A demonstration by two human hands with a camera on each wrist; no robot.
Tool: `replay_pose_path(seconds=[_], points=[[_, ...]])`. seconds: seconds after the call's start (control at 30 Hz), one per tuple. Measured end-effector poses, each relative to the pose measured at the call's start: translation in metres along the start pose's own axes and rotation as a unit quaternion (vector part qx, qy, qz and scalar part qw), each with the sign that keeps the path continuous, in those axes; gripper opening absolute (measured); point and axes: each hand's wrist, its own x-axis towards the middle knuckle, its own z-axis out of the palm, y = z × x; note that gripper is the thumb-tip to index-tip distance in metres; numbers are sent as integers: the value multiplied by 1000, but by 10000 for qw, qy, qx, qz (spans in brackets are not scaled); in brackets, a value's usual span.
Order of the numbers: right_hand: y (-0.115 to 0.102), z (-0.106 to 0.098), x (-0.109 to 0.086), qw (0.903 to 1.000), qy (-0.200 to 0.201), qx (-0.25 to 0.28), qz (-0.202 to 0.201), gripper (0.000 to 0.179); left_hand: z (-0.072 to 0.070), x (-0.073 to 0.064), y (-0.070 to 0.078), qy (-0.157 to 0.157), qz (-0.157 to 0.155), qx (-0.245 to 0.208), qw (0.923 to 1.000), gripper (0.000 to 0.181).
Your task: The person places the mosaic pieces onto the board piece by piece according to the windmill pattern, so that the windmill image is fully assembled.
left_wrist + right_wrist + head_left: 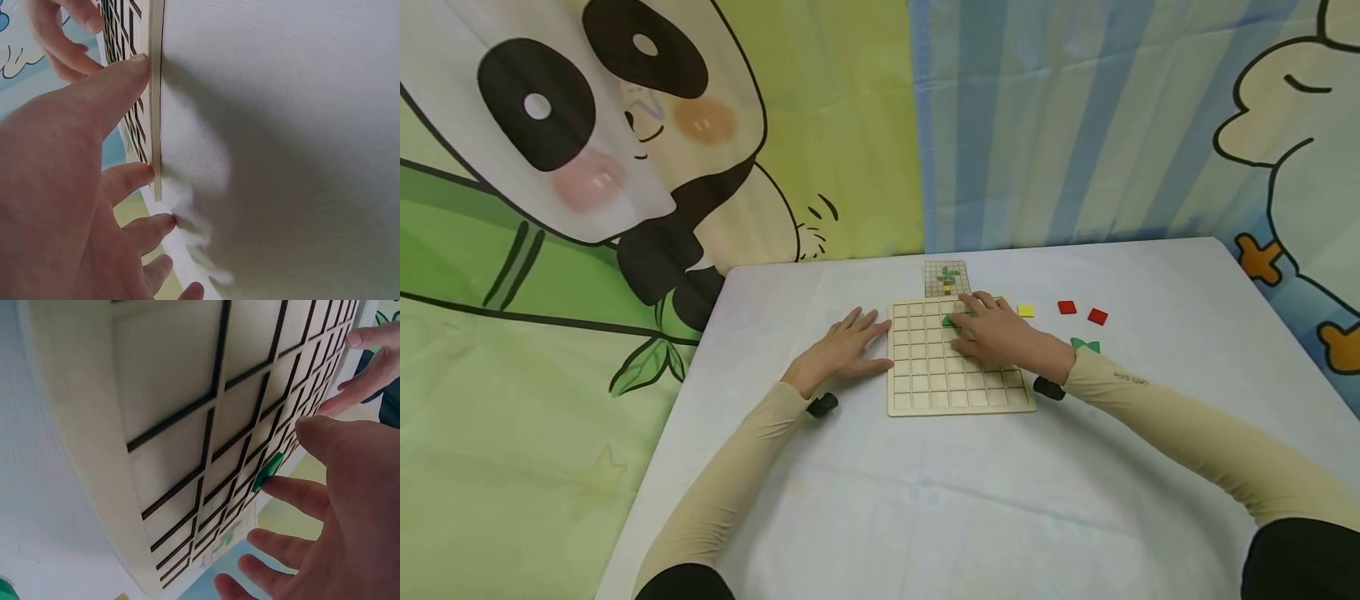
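Observation:
A pale wooden grid board (925, 392) lies flat on the table. At its left edge rests my left hand (842, 346), thumb and index fingertip against the rim and the other fingers spread; the left wrist view shows this hand (56, 187) from close by. Over the board's upper part is my right hand (996, 331), fingers extended. In the right wrist view its index fingertip touches a green piece (269, 472) lying in the grid, while the thumb of that hand (356, 487) is held apart from the piece. From above, the right hand partly covers the green piece (947, 320).
Behind the board lies a small pattern card (934, 287) printed with a grid and coloured shapes. To the right are a yellow square (1025, 311), a red square (1067, 307), another red square (1097, 317) and green pieces (1086, 344). A printed curtain (850, 167) hangs behind the white table (880, 508).

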Motion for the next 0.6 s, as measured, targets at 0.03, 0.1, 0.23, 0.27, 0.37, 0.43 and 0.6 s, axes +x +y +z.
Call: replay_pose_path(seconds=[0.03,0.1,0.23,0.27,0.37,0.43,0.6], points=[[1,-1,0,9999,9,100,9,57,0,0,0,-4,0,10,10000,86],[5,-4,-2,9996,81,270,-8,54,0,1,0,-26,8,11,10000,86],[16,-14,-10,9984,218,520,-24,55,1,3,0,-42,32,23,10000,87],[20,-17,-13,9984,246,501,5,54,1,3,0,-36,34,22,10000,87],[33,-26,-26,9983,237,495,217,55,0,4,0,-22,33,88,10000,87],[42,-30,-38,9978,213,509,368,56,0,4,0,-32,31,80,10000,87],[60,-35,-77,9966,189,595,534,57,0,3,0,-61,10,47,10000,88]])
